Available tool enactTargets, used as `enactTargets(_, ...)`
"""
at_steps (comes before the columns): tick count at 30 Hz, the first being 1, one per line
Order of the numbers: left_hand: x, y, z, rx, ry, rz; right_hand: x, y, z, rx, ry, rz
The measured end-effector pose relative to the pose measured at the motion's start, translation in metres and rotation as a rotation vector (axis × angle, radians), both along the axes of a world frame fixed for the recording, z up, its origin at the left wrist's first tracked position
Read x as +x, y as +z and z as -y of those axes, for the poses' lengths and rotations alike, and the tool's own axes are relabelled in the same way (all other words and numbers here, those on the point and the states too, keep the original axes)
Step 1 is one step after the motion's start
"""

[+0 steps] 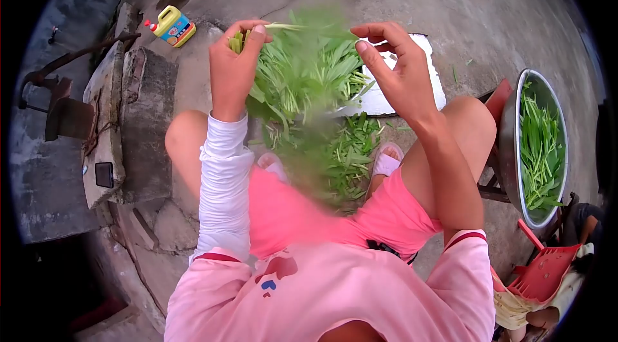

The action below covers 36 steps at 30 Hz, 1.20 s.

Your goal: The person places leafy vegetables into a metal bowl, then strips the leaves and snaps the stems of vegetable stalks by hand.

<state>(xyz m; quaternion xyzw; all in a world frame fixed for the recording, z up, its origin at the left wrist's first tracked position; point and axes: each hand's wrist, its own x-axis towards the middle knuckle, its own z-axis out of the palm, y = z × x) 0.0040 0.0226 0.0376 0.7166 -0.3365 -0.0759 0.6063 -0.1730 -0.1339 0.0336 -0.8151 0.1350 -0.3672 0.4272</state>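
In the head view my left hand (230, 78), below a white sleeve cover, is closed around a few leafy green stems (237, 41). A pale stalk sticks out from its thumb and index finger toward the middle. My right hand (409, 78) is raised opposite, thumb and index finger curved and apart, with nothing visible between them. Between the hands lies a large heap of long-leaved greens (302, 75), partly hidden by a blurred green smear. Loose leaves (351, 155) lie on the ground between my feet.
A white board (434, 72) lies beside the heap. A metal basin (523, 210) holding greens (541, 149) stands at right. A yellow jug (168, 17) stands at back left; a phone (103, 175) lies on a stone ledge (145, 142). A red plastic chair (544, 271) and part of another person are at lower right.
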Motion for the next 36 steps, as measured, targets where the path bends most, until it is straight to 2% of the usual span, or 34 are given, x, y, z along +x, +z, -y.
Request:
enactTargets(2, -0.016, 0.007, -0.003, 0.018, -0.079, -0.044, 0.005, 0.0, -0.007, -0.131, -0.015, 0.075)
enactTargets(4, -0.028, 0.01, -0.004, 0.025, -0.214, -0.099, 0.009, -0.001, -0.013, -0.074, 0.03, 0.081)
enactTargets(7, -0.041, 0.013, -0.003, -0.009, -0.375, -0.2, 0.009, -0.002, -0.02, 0.283, 0.128, 0.0)
enactTargets(10, -0.043, 0.012, -0.003, 0.05, -0.423, -0.166, 0.007, -0.002, -0.017, 0.416, 0.227, -0.142)
enactTargets(17, -0.05, 0.0, 0.006, -0.02, -0.332, 0.002, 0.007, -0.006, -0.015, 0.284, 0.24, -0.211)
enactTargets(22, -0.056, -0.006, 0.013, -0.083, -0.193, 0.115, 0.007, -0.007, -0.015, 0.307, 0.2, -0.195)
enactTargets(28, -0.06, 0.002, 0.011, -0.07, -0.153, 0.233, 0.008, -0.006, -0.018, 0.313, 0.173, -0.139)
enactTargets(31, -0.058, -0.001, 0.009, -0.045, -0.138, 0.194, 0.008, -0.004, -0.019, 0.369, 0.172, -0.103)
enactTargets(34, -0.062, 0.005, 0.007, -0.094, -0.122, -0.075, 0.009, -0.006, -0.018, 0.373, 0.15, -0.063)
enactTargets(36, -0.059, 0.002, 0.008, -0.09, -0.131, -0.051, 0.009, -0.007, -0.018, 0.364, 0.165, -0.052)
